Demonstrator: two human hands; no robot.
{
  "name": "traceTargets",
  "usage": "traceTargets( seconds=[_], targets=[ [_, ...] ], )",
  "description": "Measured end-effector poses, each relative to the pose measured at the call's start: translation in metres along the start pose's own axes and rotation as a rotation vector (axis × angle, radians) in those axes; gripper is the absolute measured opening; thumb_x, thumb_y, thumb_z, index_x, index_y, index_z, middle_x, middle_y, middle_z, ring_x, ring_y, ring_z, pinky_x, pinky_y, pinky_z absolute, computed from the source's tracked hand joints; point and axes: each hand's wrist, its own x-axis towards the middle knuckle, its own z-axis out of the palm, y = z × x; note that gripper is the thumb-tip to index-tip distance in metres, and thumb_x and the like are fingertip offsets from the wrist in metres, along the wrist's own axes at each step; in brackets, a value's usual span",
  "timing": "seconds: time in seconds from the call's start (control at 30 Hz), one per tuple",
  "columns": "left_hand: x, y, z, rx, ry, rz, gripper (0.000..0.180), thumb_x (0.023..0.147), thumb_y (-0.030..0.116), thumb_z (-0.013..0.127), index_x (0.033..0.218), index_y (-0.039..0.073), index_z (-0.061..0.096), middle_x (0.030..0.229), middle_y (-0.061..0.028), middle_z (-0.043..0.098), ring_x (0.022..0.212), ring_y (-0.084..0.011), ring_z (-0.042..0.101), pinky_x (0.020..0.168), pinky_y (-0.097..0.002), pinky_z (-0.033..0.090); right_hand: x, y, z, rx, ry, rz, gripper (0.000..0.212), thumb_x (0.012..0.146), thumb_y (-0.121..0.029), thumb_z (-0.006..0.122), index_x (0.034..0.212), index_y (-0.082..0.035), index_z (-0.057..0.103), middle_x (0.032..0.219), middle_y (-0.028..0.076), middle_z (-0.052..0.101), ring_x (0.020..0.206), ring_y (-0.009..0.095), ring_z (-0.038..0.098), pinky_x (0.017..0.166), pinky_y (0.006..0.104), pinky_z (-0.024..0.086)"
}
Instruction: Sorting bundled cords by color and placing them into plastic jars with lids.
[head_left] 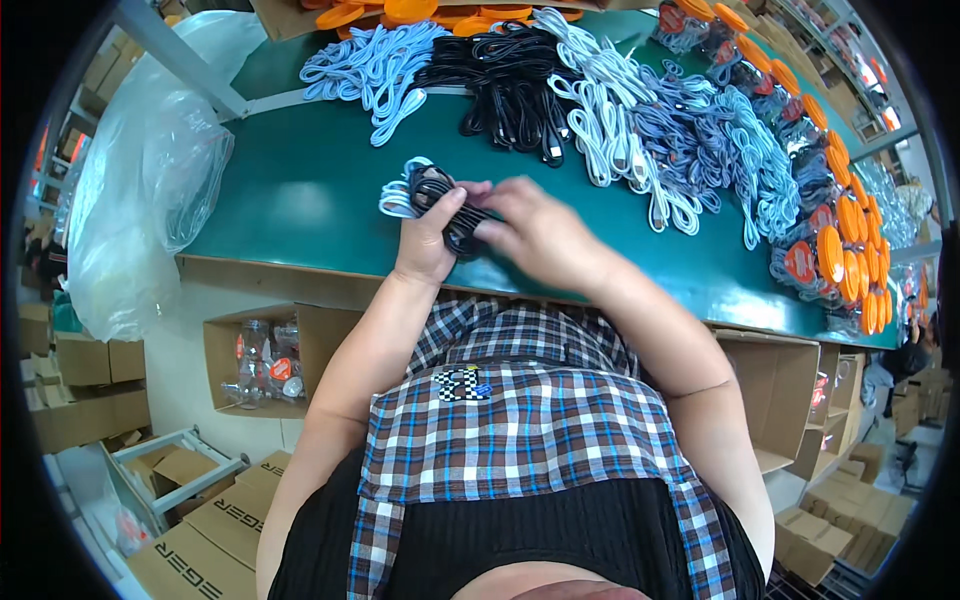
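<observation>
Holds in the left hand (428,240) a bundle of black cables (462,238), pressing with the thumb from above. Has also some pale cables (397,197) just beyond this hand, touching the black bundle; cannot say whether grasped together with it. Bends the fingers of the right hand (545,235) loosely at the bundle's right side, in blur; cannot say whether pinching a cable or only touching. Works above the green table (300,205), with a heap of black cables (505,75) farther beyond both hands.
</observation>
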Motion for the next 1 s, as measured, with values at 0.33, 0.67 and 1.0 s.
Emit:
traceTargets(
  seconds=[0.33, 0.67, 1.0],
  targets=[
    [0.001, -0.004, 0.003, 0.173, 0.010, 0.077, 0.020, 0.087, 0.001, 0.071, 0.104, 0.003, 0.061, 0.088, -0.0097, 0.069, 0.086, -0.0229, 0.068, 0.093, -0.0372, 0.053, 0.048, 0.155, -0.094, -0.445, 0.211, 0.548, 0.043, 0.086, -0.029, 0.074, 0.114, 0.003, 0.064, 0.098, 0.020, 0.069, 0.088, 0.038, 0.069, 0.081, 0.0424, 0.056],
    [0.000, -0.004, 0.003, 0.220, 0.007, 0.057, 0.021, 0.086, 0.000, 0.072, 0.104, 0.002, 0.062, 0.092, -0.0106, 0.069, 0.089, -0.0241, 0.068, 0.092, -0.0369, 0.053, 0.082, 0.143, -0.100, -0.339, 0.068, 0.682, 0.043, 0.083, -0.025, 0.077, 0.114, 0.002, 0.067, 0.093, 0.020, 0.070, 0.081, 0.034, 0.069, 0.078, 0.0399, 0.056],
    [0.001, -0.005, -0.002, 0.261, -0.017, 0.015, 0.023, 0.087, 0.005, 0.072, 0.107, 0.002, 0.061, 0.091, -0.0108, 0.068, 0.091, -0.0251, 0.067, 0.096, -0.0392, 0.052, 0.080, 0.164, -0.093, -0.546, 0.131, 0.516, 0.041, 0.084, -0.022, 0.076, 0.117, 0.002, 0.066, 0.092, 0.019, 0.068, 0.074, 0.028, 0.068, 0.069, 0.0349, 0.057]
  ],
)
